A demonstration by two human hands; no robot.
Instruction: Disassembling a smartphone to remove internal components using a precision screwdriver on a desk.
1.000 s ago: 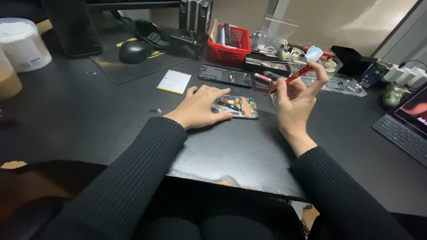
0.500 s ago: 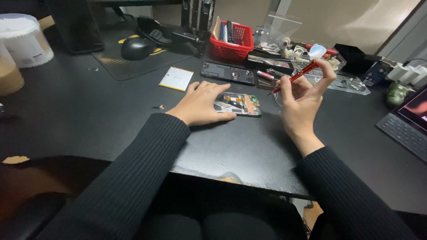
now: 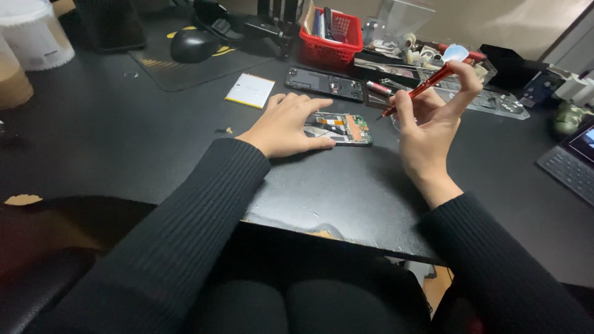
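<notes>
Black desk (image 3: pixel 111 136): one opened phone (image 3: pixel 340 128) under flat left hand (image 3: pixel 284 124); right hand (image 3: pixel 430 120) grip pinching one red screwdriver (image 3: pixel 416 93).

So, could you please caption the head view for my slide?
Left hand steadies an opened phone; right hand holds a red screwdriver.

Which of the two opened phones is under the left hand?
The near opened phone, circuit board exposed, under the left hand; the other phone lies untouched beside the red basket.

Phone-repair bench: opened phone (image 3: pixel 339 128), screwdriver (image 3: pixel 416 93)
</notes>
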